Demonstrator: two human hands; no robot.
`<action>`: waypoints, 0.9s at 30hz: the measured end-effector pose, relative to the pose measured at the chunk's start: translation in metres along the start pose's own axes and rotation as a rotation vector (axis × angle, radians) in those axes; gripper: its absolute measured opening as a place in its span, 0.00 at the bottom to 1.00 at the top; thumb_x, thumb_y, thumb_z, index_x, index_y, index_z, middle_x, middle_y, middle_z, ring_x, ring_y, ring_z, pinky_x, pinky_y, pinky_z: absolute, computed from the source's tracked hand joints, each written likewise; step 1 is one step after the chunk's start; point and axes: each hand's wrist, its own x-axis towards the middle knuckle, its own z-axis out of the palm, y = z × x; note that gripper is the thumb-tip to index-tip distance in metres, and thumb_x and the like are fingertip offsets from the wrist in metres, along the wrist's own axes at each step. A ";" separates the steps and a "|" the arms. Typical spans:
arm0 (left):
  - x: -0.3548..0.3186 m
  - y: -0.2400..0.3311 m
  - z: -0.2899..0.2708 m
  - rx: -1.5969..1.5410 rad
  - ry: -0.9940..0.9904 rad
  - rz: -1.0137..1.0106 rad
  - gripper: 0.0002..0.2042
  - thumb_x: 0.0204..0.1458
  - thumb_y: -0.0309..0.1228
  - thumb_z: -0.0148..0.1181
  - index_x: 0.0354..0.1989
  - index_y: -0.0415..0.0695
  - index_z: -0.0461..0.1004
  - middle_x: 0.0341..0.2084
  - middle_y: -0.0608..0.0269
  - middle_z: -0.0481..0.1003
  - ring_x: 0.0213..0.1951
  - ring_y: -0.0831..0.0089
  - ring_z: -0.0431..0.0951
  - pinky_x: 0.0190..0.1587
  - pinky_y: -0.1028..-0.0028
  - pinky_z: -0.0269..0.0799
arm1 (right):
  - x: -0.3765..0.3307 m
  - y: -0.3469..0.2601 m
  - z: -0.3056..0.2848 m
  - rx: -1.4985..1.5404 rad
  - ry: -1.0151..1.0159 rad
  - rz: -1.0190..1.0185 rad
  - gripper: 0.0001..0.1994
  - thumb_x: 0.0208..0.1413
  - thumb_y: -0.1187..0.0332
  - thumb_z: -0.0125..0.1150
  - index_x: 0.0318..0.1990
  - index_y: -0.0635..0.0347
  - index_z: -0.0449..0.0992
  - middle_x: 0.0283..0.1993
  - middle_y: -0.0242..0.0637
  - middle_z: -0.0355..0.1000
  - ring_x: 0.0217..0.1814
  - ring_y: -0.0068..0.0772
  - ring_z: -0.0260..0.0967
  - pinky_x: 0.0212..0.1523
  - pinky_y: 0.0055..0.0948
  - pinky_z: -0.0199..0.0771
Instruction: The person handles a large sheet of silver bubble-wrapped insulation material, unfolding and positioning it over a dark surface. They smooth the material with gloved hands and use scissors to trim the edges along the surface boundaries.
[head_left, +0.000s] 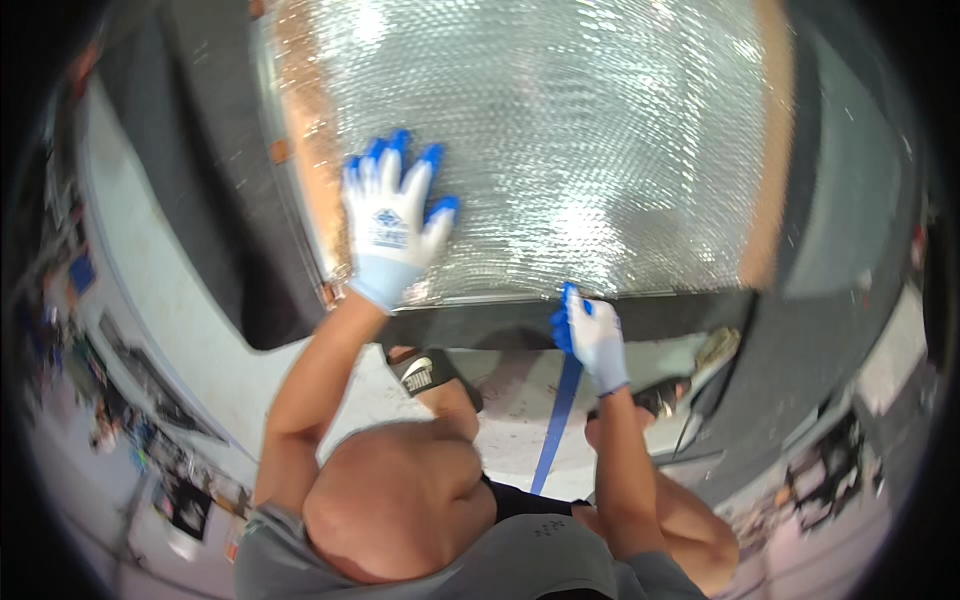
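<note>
A large, shiny, clear-silver sheet with a bubbled texture, like bubble wrap (540,150), lies spread in front of me. Brown strips (765,150) border it on both sides. My left hand (390,215), in a white glove with blue fingertips, rests flat near the sheet's left side, fingers apart. At the near edge is my right hand (592,335), gloved the same way. Its fingers are curled in, and one blue tip reaches up to the sheet's edge. Whatever it may be pinching is too small or hidden to make out.
A black padded-looking surface (200,200) surrounds the sheet, its near rim just ahead of my feet. Blue tape (557,430) runs along the pale floor between my sandals (425,370). Cluttered items (130,430) lie far left, with more at far right.
</note>
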 end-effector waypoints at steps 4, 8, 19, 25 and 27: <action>-0.051 0.005 -0.001 -0.026 0.121 -0.237 0.35 0.52 0.40 0.68 0.70 0.49 0.65 0.70 0.40 0.58 0.70 0.38 0.56 0.73 0.41 0.45 | 0.010 -0.027 -0.010 0.039 -0.038 0.067 0.31 0.70 0.43 0.51 0.28 0.65 0.79 0.20 0.37 0.73 0.16 0.27 0.69 0.18 0.28 0.69; -0.093 0.000 0.006 -0.054 0.217 -0.428 0.38 0.53 0.40 0.67 0.72 0.44 0.61 0.72 0.36 0.54 0.71 0.33 0.53 0.71 0.41 0.47 | -0.010 -0.054 -0.019 -0.595 0.109 -0.147 0.27 0.68 0.47 0.55 0.30 0.65 0.80 0.22 0.42 0.76 0.23 0.39 0.76 0.28 0.37 0.74; -0.116 0.018 0.023 -0.149 0.155 -0.463 0.37 0.53 0.40 0.67 0.72 0.47 0.61 0.73 0.38 0.52 0.73 0.33 0.48 0.73 0.41 0.43 | 0.043 -0.129 -0.005 -1.152 0.517 -1.272 0.37 0.59 0.48 0.61 0.74 0.50 0.63 0.80 0.48 0.49 0.81 0.68 0.40 0.76 0.72 0.31; -0.108 0.043 0.018 -0.256 0.019 -0.393 0.32 0.56 0.43 0.63 0.69 0.48 0.65 0.71 0.40 0.54 0.72 0.36 0.50 0.74 0.41 0.43 | 0.082 -0.121 -0.061 -1.178 0.776 -0.787 0.39 0.64 0.45 0.54 0.78 0.51 0.54 0.83 0.39 0.44 0.83 0.63 0.38 0.77 0.70 0.30; -0.104 0.053 0.017 -0.290 -0.012 -0.337 0.33 0.56 0.44 0.62 0.70 0.49 0.65 0.71 0.41 0.55 0.73 0.39 0.51 0.74 0.42 0.41 | 0.086 -0.117 -0.074 -1.065 0.840 -0.801 0.38 0.66 0.46 0.52 0.78 0.51 0.53 0.84 0.38 0.43 0.84 0.61 0.37 0.77 0.68 0.30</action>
